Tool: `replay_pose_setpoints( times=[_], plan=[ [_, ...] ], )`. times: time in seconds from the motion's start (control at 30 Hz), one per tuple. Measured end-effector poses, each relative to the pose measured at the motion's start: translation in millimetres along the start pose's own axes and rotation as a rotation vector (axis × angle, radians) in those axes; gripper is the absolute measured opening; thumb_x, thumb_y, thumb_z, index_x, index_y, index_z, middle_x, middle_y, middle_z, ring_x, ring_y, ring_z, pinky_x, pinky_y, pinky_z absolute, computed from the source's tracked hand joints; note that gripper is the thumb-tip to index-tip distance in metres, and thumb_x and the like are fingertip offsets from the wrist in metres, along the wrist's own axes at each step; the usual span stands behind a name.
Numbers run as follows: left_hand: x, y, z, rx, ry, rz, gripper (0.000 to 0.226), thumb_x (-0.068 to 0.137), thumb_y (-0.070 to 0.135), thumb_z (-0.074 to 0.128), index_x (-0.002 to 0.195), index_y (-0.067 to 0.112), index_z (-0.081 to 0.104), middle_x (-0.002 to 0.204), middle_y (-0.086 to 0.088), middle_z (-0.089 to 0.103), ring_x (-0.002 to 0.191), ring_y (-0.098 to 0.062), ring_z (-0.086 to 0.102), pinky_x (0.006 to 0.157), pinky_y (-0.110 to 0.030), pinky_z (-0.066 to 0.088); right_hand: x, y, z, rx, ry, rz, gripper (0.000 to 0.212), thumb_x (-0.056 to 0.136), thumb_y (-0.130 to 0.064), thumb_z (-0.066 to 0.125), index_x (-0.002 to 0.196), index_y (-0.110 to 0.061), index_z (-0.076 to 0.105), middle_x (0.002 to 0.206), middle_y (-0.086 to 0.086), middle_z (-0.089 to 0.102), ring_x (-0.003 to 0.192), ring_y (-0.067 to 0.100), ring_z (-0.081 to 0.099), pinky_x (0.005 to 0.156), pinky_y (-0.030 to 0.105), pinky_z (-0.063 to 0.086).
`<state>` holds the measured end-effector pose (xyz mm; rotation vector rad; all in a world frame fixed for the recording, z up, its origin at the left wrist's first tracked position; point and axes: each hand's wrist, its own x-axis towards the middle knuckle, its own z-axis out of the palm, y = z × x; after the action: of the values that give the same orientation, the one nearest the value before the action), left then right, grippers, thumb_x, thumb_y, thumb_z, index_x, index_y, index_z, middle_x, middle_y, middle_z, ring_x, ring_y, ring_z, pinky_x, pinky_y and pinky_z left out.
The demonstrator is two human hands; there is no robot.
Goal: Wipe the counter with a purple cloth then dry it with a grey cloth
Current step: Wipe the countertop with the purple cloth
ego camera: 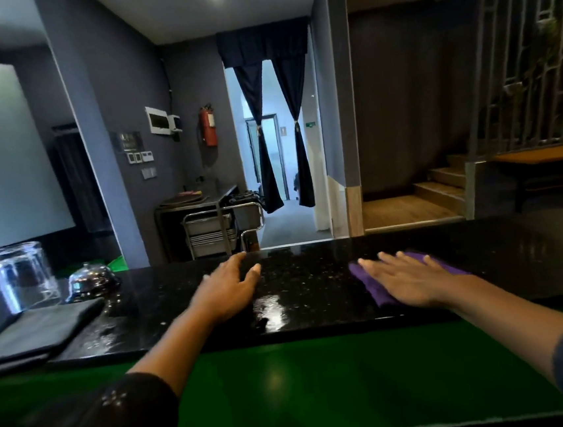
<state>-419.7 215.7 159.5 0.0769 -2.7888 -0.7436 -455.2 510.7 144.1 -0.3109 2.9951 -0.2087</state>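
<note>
A black speckled stone counter (pixel 308 290) runs across the middle of the view, wet and shiny near its front edge. My right hand (pixel 406 278) lies flat with straight fingers on a purple cloth (pixel 371 282), pressing it onto the counter right of centre. My left hand (pixel 227 289) rests open on the counter near the middle, fingers spread, holding nothing. A folded grey cloth (pixel 33 332) lies at the counter's left end, apart from both hands.
An upturned clear glass (pixel 21 273) and a chrome desk bell (pixel 89 280) stand at the left behind the grey cloth. A green surface (pixel 306 383) lies below the counter's front edge. Beyond the counter are a metal trolley (pixel 219 229), a curtained doorway and wooden steps.
</note>
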Motion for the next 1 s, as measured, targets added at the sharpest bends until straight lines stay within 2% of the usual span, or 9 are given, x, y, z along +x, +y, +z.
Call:
replay_pose_setpoints(
  times=[0.07,0.17,0.3,0.43,0.53,0.8,0.9,1.0],
  plan=[
    [-1.9,-41.5,-35.3,0.2,0.015,-0.039,0.062,0.094,0.053,0.037,0.147,0.022,0.027,0.149,-0.011,0.038,0.136,-0.027,0.038,0.114,-0.048,0.026,6.0,-9.6,-0.6,0.009,0.021,0.078,0.051,0.099,-0.055,0.002,0.149,-0.048,0.0,0.163,-0.003,-0.006,0.149,0.026,-0.004,0.116,0.058,-0.004],
    [-10.4,-112.2,-75.7,0.472,-0.031,-0.133,0.067,0.093,0.06,0.028,0.15,0.024,0.021,0.157,-0.007,0.023,0.145,-0.023,0.019,0.118,-0.046,0.011,9.0,-26.7,-0.3,0.042,0.023,0.161,0.057,0.095,-0.063,0.0,0.15,-0.047,0.001,0.163,0.001,-0.006,0.149,0.03,-0.007,0.115,0.059,-0.006],
    [-19.4,-177.3,-98.1,0.56,-0.091,-0.207,0.069,0.093,0.062,0.023,0.151,0.026,0.017,0.159,-0.005,0.012,0.147,-0.02,0.008,0.118,-0.044,0.001,12.0,-48.5,0.0,0.06,0.021,0.238,0.069,0.09,-0.07,-0.003,0.152,-0.042,0.001,0.163,0.005,-0.007,0.148,0.033,-0.008,0.114,0.059,-0.008],
    [-21.5,-195.0,-93.1,0.584,-0.179,-0.147,0.06,0.097,0.055,0.016,0.151,0.027,0.012,0.16,-0.001,0.005,0.147,-0.015,-0.002,0.118,-0.04,-0.007,15.9,-84.6,3.6,0.054,0.024,0.24,0.072,0.088,-0.072,-0.002,0.153,-0.041,0.001,0.163,0.007,-0.008,0.148,0.035,-0.009,0.114,0.06,-0.008],
    [-20.7,-195.1,-86.8,0.573,-0.216,-0.1,0.056,0.1,0.047,0.01,0.152,0.025,0.008,0.16,0.001,0.002,0.147,-0.013,-0.006,0.117,-0.035,-0.01,23.5,-127.7,10.2,0.041,0.02,0.167,0.073,0.088,-0.073,-0.002,0.152,-0.041,0.0,0.163,0.008,-0.008,0.148,0.036,-0.01,0.113,0.061,-0.009],
    [-28.6,-190.7,-90.9,0.494,-0.191,-0.096,0.058,0.099,0.049,0.013,0.152,0.025,0.012,0.16,0.0,0.007,0.147,-0.013,0.001,0.119,-0.035,-0.005,27.2,-274.5,37.4,0.033,-0.001,-0.166,0.072,0.088,-0.073,-0.001,0.153,-0.041,0.003,0.163,0.008,-0.006,0.148,0.035,-0.008,0.112,0.062,-0.01],
    [-29.6,-193.0,-91.5,0.49,-0.194,-0.092,0.059,0.099,0.05,0.013,0.152,0.025,0.012,0.16,0.0,0.007,0.147,-0.013,0.002,0.119,-0.035,-0.004,14.9,-290.4,47.3,0.008,-0.029,-0.299,0.069,0.087,-0.074,0.001,0.151,-0.046,0.001,0.163,0.002,-0.006,0.149,0.031,-0.008,0.113,0.06,-0.011],
    [-29.8,-195.2,-91.8,0.488,-0.191,-0.08,0.059,0.099,0.05,0.012,0.152,0.025,0.012,0.16,-0.001,0.007,0.147,-0.012,0.002,0.119,-0.035,-0.004,7.0,-270.7,49.1,0.024,-0.028,-0.395,0.06,0.091,-0.068,0.003,0.148,-0.052,0.004,0.163,-0.007,-0.004,0.149,0.02,-0.005,0.116,0.053,-0.008]
  ],
)
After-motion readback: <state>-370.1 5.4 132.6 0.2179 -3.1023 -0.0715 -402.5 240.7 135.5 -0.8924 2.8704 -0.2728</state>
